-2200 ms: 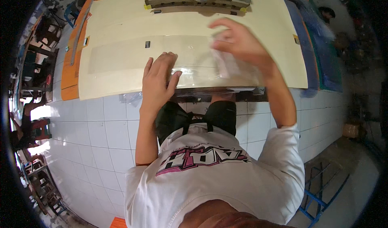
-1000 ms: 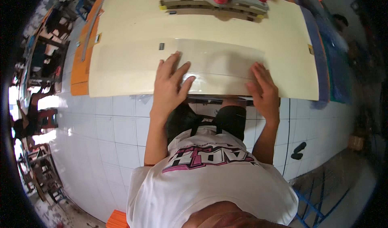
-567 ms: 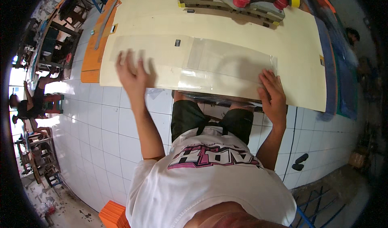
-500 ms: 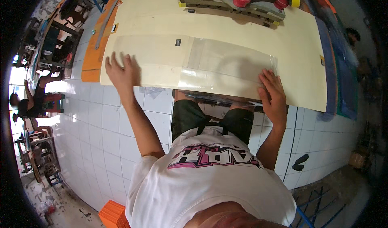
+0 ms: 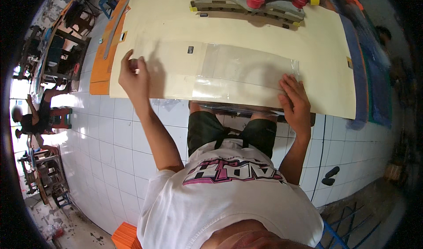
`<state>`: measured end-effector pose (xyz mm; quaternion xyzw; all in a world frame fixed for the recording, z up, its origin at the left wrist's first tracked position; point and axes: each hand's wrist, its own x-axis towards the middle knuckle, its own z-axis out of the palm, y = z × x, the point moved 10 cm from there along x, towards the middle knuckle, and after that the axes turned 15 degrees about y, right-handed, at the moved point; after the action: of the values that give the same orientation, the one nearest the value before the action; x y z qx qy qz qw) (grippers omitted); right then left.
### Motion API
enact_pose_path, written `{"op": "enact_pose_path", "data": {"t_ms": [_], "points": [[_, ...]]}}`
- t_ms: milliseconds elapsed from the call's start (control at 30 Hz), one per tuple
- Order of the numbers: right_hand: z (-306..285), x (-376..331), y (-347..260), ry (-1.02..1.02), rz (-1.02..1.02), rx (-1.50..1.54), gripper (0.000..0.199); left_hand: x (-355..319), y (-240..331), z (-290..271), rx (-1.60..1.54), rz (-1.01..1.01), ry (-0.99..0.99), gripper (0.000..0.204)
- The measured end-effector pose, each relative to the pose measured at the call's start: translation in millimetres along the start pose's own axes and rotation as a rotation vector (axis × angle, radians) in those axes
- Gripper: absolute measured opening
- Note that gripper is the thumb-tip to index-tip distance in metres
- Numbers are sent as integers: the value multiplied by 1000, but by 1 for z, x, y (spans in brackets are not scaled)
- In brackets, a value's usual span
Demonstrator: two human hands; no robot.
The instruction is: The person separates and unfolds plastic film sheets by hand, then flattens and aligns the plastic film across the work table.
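Observation:
A clear plastic sheet (image 5: 240,63) lies on a cream-coloured board (image 5: 324,79) on the table, glossy and slightly creased along its near edge. My right hand (image 5: 296,102) rests with stretched fingers on the sheet's right end. My left hand (image 5: 134,78) is raised over the board's left part, its index finger and thumb apart and the other fingers curled; nothing shows between them. Its shadow falls to the right. A small dark rectangular mark (image 5: 190,49) is seen near the sheet's middle.
A heavy metal machine part with red knobs (image 5: 255,0) stands across the board's far side. A metal ruler (image 5: 115,30) lies on an orange surface (image 5: 100,79) at left. Blue material (image 5: 380,86) borders the right side. Another person (image 5: 33,112) sits far left.
My left hand has lifted from the board and its fingers have curled in. My right hand stays on the sheet's right end. The whole view has shifted slightly.

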<state>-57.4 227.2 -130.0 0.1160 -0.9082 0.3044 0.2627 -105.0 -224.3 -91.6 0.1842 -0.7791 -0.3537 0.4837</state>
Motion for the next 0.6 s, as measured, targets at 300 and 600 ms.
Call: {"op": "enact_pose_path", "data": {"t_ms": [300, 600], "points": [[-2, 2, -2, 18, 2, 11, 34, -183, 224, 48, -724, 554, -701, 57], [-8, 4, 4, 62, 95, 111, 36, -204, 167, 86, -22, 620, -653, 60]]}}
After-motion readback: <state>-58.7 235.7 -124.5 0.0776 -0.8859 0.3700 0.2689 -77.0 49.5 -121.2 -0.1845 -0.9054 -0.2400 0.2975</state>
